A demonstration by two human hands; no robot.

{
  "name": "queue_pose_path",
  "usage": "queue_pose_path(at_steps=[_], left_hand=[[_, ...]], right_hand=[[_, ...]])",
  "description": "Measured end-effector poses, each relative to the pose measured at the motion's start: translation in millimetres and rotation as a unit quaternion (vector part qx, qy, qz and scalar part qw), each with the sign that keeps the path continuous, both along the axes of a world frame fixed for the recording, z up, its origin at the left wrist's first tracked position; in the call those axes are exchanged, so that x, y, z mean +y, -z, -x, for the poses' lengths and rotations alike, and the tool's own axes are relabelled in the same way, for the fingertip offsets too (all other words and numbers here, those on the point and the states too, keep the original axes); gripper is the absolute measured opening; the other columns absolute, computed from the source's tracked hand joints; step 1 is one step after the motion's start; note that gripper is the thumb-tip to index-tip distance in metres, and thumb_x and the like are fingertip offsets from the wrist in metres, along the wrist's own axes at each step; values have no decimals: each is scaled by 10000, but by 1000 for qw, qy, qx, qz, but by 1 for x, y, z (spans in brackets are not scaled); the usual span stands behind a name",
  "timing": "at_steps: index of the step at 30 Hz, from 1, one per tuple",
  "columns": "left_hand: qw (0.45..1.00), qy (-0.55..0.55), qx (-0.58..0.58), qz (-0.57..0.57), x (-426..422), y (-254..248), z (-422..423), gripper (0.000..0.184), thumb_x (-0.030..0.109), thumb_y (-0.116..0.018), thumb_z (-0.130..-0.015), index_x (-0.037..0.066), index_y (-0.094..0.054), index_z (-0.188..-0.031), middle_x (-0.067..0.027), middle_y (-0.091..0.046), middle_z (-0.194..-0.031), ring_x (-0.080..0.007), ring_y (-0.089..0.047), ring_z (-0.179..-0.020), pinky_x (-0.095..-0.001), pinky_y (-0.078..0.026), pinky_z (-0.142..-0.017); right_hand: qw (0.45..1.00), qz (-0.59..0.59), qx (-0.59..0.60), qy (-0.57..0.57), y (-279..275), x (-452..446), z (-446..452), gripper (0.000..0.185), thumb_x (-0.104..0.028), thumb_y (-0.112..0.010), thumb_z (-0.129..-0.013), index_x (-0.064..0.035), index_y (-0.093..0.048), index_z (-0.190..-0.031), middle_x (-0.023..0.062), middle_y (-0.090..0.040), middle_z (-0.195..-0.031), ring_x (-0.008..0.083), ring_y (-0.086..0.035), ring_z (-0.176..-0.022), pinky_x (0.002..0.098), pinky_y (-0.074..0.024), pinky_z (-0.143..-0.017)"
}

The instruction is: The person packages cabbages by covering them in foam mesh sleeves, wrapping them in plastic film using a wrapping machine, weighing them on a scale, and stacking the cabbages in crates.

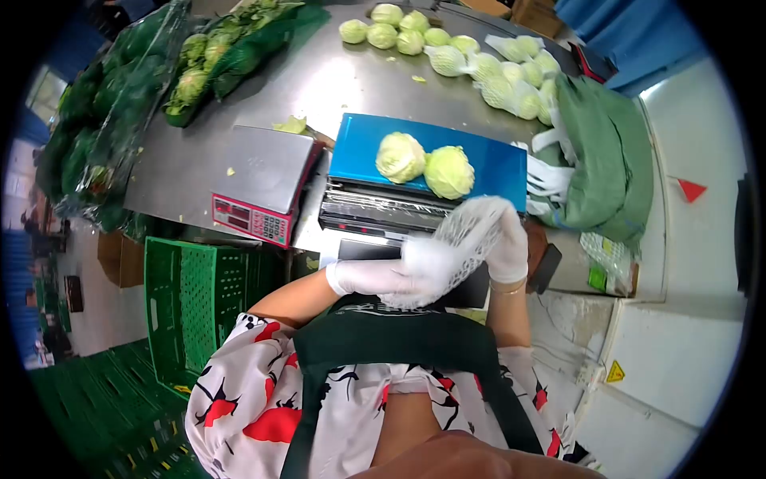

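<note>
A white foam net sleeve [469, 238] stretches between my two gloved hands, in front of the blue-topped wrapping machine [351, 148]. My left hand [379, 276] is closed on its lower left end, with the fingers partly hidden by the mesh. At the upper right end, my right hand [508, 249] grips the bunched net. Two trimmed pale-green cabbages, a left cabbage [400, 157] and a right cabbage [449, 172], sit side by side on the blue top, just beyond the sleeve.
Left of the machine stands a digital scale [267, 160]. Loose cabbages [381, 36] and netted cabbages [511, 84] lie at the back. Green mesh sacks [104, 96] fill the left side, a green bag [606, 156] the right. A green crate [182, 307] stands below left.
</note>
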State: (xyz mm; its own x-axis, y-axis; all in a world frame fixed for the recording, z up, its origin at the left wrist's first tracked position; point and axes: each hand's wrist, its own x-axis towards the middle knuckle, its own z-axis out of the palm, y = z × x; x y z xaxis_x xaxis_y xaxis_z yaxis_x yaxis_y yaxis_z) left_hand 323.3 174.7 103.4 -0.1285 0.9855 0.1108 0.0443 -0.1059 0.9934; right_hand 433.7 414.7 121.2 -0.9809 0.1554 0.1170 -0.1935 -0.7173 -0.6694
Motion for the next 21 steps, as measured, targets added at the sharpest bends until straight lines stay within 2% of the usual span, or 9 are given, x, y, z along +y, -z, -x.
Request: queue_pose_path(at_steps=[1, 2, 4, 5, 7, 10, 12, 15, 21], left_hand=[[972, 103, -188, 100, 3, 34, 11, 439, 342, -442, -1066, -2, -606, -1284, -8, -691, -1018, -66, -590, -848, -251, -487, -756], [964, 2, -245, 101, 7, 28, 18, 455, 343, -422, -1072, -16, -604, -1283, -40, -692, -1067, -99, -605, -870, -277, -487, -800], [945, -119, -304, 37, 8, 9, 36, 503, 361, -398, -1075, -56, -586, -1284, -120, -669, -1177, -191, -611, -1033, -340, -466, -946], [941, -139, -307, -28, 2, -3, 47, 536, 377, -395, -1073, -82, -569, -1287, -167, -646, -1238, -250, -602, -1174, -375, -445, -1046], [846, -204, -493, 17, -4, -35, 38, 473, 300, -464, -1055, -81, -557, -1319, -142, -690, -1100, -188, -634, -895, -340, -500, -825], [947, -187, -233, 115, -18, 18, 67, 347, 100, -657, -935, -60, -646, -1242, -34, -723, -843, -95, -621, -679, -223, -502, -657], [876, -475, 1, 80, 16, 41, 95, 400, 198, -704, -920, -56, -660, -1225, 8, -664, -802, -29, -452, -582, -211, -377, -530], [821, -534, 149, 138, 48, 45, 133, 565, 434, -670, -918, -59, -654, -1195, -89, -660, -780, -139, -611, -766, -285, -497, -725], [882, -332, -32, 333, 90, 72, 182, 664, 589, -428, -986, -1, -678, -1164, -137, -713, -1078, -195, -672, -1022, -310, -495, -893]], right_hand=[[995, 92, 16, 31, -15, -5, 2, 311, -234, -502, -1028, 36, -615, -1132, 169, -664, -1152, 248, -653, -1055, 377, -516, -945], [972, 130, -106, 168, -28, -16, -2, 224, -197, -571, -995, 12, -625, -1056, 125, -679, -1007, 236, -665, -927, 320, -527, -849], [956, -206, -103, 184, 52, 13, -39, 261, -213, -506, -1022, 5, -623, -1107, 121, -676, -1052, 236, -654, -955, 320, -529, -838], [973, -163, -122, 108, 54, 15, -40, 202, -196, -587, -971, -1, -618, -1016, 82, -646, -964, 184, -619, -876, 296, -497, -760], [980, -84, -177, -40, 54, 18, -41, 205, -161, -748, -869, -15, -609, -835, 5, -586, -787, 80, -548, -717, 249, -433, -603], [819, -434, -335, 170, 57, 17, -13, 309, -263, -764, -875, 8, -618, -846, 4, -576, -745, 48, -512, -708, 244, -441, -628], [734, -427, -384, 362, 78, 22, 18, 384, -353, -740, -899, 18, -641, -889, 34, -603, -748, 106, -540, -707, 291, -477, -698], [643, -548, -334, 418, 95, 39, 62, 525, -486, -552, -981, 24, -665, -923, 198, -675, -834, 373, -657, -882, 436, -486, -859], [755, -472, -397, 223, 129, 83, 106, 578, -482, -463, -1007, 42, -702, -1060, 224, -711, -985, 367, -663, -1018, 410, -487, -899]])
